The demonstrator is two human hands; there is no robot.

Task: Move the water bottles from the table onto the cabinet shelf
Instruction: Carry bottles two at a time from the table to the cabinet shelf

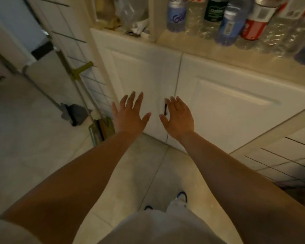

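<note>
Hands: left (129,114) and right (179,117) both outstretched, fingers spread, holding nothing | before white cabinet doors (218,106)

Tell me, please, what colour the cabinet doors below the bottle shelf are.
White cabinet doors, seen in the head view.

floor (33,155): pale square tiles, thin grout lines. white cabinet (224,110): two panelled doors, closed, small dark handle (165,109) near the centre seam. wire rack (81,67) left of cabinet. grey dustpan (74,114) on the floor by the rack. light: warm, dim.
</note>
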